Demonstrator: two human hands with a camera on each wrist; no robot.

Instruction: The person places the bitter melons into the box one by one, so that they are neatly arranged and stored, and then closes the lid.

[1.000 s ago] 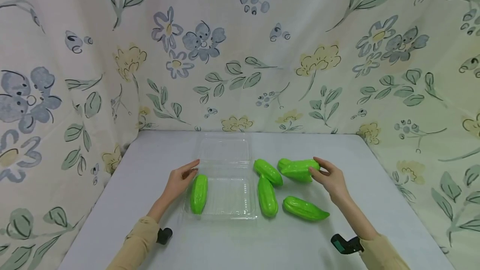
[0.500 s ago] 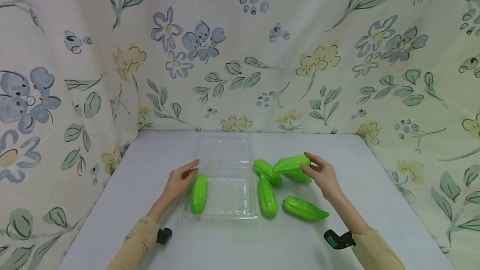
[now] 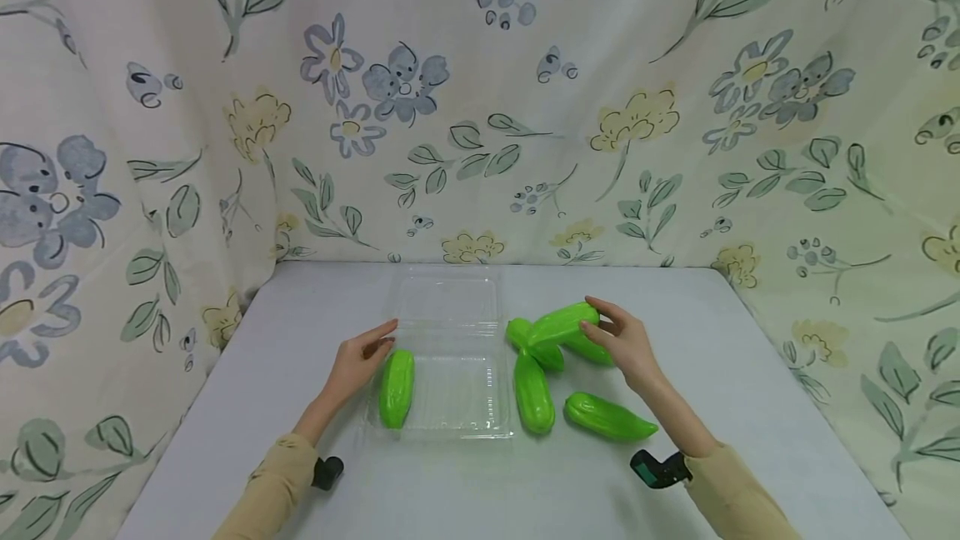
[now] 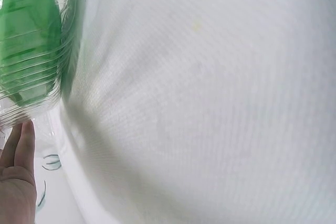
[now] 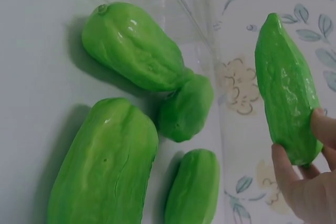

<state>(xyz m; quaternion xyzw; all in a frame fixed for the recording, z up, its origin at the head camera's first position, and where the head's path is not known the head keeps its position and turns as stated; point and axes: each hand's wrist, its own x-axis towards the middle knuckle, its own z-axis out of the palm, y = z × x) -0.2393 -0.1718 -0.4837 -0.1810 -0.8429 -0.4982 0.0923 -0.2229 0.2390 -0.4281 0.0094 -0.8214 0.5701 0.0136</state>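
Note:
My right hand (image 3: 628, 348) pinches a glossy green vegetable, like a stubby cucumber (image 3: 558, 325), by its blunt end. In the right wrist view this cucumber (image 5: 286, 90) is raised, its tapered tip pointing away from the fingers. My left hand (image 3: 360, 357) reaches to the upper left side of a clear plastic clamshell box (image 3: 457, 402), with its straight fingers (image 4: 24, 148) right at the ribbed wall. Inside the box, along the left side, lies another green cucumber (image 3: 397, 390). The box's clear lid (image 3: 447, 300) lies folded back behind it.
Several similar green cucumbers lie right of the box: one upright in view (image 3: 534, 394), one behind it partly covered by the held one, one farther right (image 3: 591, 347), and one in front (image 3: 609, 417). A floral curtain (image 3: 480, 107) hangs behind the white table (image 3: 480, 490).
My right hand has lifted the cucumber from beside the others and carried it left, toward the box. My left hand and the box have stayed put.

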